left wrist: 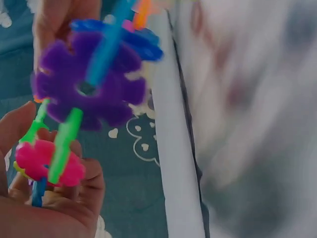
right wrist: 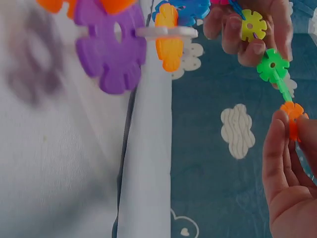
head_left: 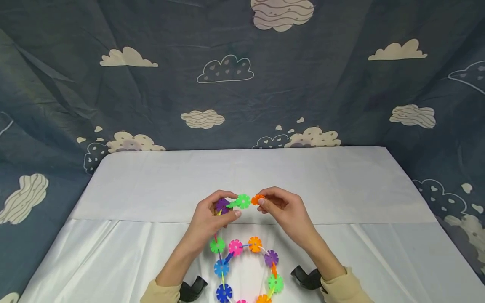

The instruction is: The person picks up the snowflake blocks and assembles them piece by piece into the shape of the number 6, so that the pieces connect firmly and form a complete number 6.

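My right hand pinches an orange snowflake disc between thumb and fingers. Close beside that disc is a green snowflake disc; whether the two are joined I cannot tell. The green one belongs to a chain of notched plastic discs, which my left hand grips near a purple disc. From there the chain hangs toward me in a loop, with a pink disc and a blue disc among others. In the left wrist view, another pink disc lies within the left hand's curled fingers.
A white cloth covers the table, with a seam across it. Behind and at the sides hangs a dark curtain printed with clouds. Black bands sit at both wrists. The chain's lower end runs past the head view's bottom edge.
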A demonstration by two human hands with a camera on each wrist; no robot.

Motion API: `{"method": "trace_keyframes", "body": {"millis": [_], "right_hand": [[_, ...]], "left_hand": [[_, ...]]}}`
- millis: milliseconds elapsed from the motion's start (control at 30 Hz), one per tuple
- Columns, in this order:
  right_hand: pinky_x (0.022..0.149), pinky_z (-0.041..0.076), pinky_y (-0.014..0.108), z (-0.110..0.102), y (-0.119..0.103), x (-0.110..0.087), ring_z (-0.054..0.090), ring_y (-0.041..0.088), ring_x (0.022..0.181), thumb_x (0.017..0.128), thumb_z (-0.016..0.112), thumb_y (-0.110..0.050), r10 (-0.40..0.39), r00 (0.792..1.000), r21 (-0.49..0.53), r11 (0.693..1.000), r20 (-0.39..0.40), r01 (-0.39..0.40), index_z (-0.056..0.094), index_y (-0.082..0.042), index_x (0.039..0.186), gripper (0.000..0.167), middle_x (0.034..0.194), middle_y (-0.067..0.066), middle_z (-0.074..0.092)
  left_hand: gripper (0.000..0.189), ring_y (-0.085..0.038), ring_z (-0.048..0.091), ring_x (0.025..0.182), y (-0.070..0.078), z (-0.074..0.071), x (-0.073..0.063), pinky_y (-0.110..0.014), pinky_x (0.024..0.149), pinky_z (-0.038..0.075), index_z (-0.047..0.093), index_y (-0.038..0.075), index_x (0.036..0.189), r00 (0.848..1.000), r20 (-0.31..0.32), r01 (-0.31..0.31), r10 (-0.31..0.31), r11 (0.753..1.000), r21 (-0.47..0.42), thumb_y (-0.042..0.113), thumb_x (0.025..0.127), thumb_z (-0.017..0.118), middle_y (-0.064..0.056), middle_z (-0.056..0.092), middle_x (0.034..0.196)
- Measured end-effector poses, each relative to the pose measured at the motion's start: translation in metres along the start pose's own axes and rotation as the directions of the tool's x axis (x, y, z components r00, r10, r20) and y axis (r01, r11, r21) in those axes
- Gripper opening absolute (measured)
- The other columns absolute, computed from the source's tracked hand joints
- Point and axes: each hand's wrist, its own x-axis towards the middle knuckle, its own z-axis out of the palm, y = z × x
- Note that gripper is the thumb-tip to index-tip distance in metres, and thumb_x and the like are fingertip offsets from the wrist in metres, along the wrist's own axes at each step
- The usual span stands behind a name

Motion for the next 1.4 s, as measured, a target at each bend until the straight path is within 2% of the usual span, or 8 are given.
{"method": "trace_keyframes", "body": {"millis": [133,333,567,733,933,1100,1267,1400], "right_hand": [[0.076,0.057,0.035,0.003,-0.001,-0.001,0.067,0.024,0.079,0.094,0.066,-0.007,-0.001,1.0,0.015,1.0,-0.018,0.001,0.068,-0.008,0.108,0.013,0.092,0.012,0.069],[0.077,0.057,0.034,0.005,-0.002,-0.001,0.067,0.022,0.083,0.094,0.064,-0.001,-0.028,0.999,-0.01,1.0,-0.042,0.027,0.068,-0.004,0.108,0.015,0.094,0.01,0.068],[0.08,0.056,0.033,0.007,-0.004,-0.003,0.067,0.021,0.089,0.092,0.066,-0.002,-0.087,0.994,-0.013,0.996,-0.067,0.086,0.07,-0.009,0.107,0.016,0.098,0.004,0.065],[0.083,0.055,0.034,0.006,-0.006,-0.004,0.065,0.025,0.091,0.095,0.066,-0.01,-0.088,0.995,0.003,0.996,-0.056,0.089,0.071,-0.011,0.108,0.014,0.1,0.003,0.066],[0.085,0.055,0.036,0.008,-0.007,-0.004,0.065,0.027,0.093,0.095,0.066,-0.013,-0.059,0.997,0.026,0.998,-0.052,0.06,0.071,-0.015,0.109,0.015,0.101,0.003,0.066],[0.085,0.055,0.036,0.01,-0.009,-0.006,0.066,0.03,0.093,0.095,0.066,-0.015,-0.042,0.997,0.033,0.998,-0.068,0.044,0.072,-0.015,0.109,0.015,0.102,0.003,0.067],[0.085,0.055,0.036,0.013,-0.011,-0.007,0.067,0.032,0.091,0.095,0.066,-0.014,-0.046,0.995,0.048,0.998,-0.09,0.051,0.071,-0.013,0.111,0.016,0.102,0.004,0.068],[0.085,0.055,0.036,0.015,-0.012,-0.008,0.068,0.03,0.091,0.094,0.068,-0.013,-0.037,0.993,0.095,0.994,-0.113,0.048,0.069,-0.01,0.108,0.014,0.101,0.007,0.068]], "left_hand": [[0.034,-0.018,0.042,0.06,0.002,0.002,-0.002,-0.025,0.052,0.04,0.067,0.029,0.118,0.997,-0.021,-0.071,0.073,0.993,0.092,0.021,0.087,0.077,-0.008,0.046,0.076],[0.03,-0.016,0.038,0.059,0.002,0.003,-0.004,-0.023,0.052,0.035,0.068,0.028,0.12,0.987,-0.034,-0.153,0.156,0.984,0.096,0.022,0.092,0.072,-0.007,0.044,0.073],[0.029,-0.016,0.043,0.056,0.001,0.003,-0.003,-0.024,0.051,0.039,0.068,0.027,0.123,0.984,-0.018,-0.175,0.178,0.98,0.095,0.023,0.094,0.069,-0.007,0.048,0.07],[0.03,-0.017,0.051,0.071,0.001,0.004,-0.003,-0.026,0.061,0.045,0.069,0.028,0.124,0.974,-0.022,-0.218,0.226,0.956,0.194,0.027,0.094,0.069,0.003,0.06,0.089],[0.032,-0.015,0.055,0.087,0.0,0.005,-0.003,-0.027,0.069,0.049,0.066,0.027,0.127,0.948,-0.011,-0.301,0.317,0.911,0.281,0.023,0.095,0.067,0.011,0.06,0.112],[0.043,-0.012,0.057,0.094,0.001,0.006,-0.004,-0.029,0.078,0.051,0.062,0.029,0.133,0.946,-0.002,-0.312,0.325,0.912,0.266,0.019,0.092,0.072,0.013,0.063,0.113],[0.044,-0.01,0.06,0.101,0.001,0.007,-0.003,-0.032,0.087,0.052,0.065,0.029,0.127,0.939,0.0,-0.331,0.343,0.907,0.261,0.017,0.087,0.077,0.014,0.065,0.112],[0.045,-0.013,0.063,0.096,0.002,0.008,-0.004,-0.029,0.08,0.053,0.066,0.03,0.126,0.93,-0.008,-0.348,0.369,0.886,0.307,0.016,0.085,0.079,0.016,0.066,0.11]]}}
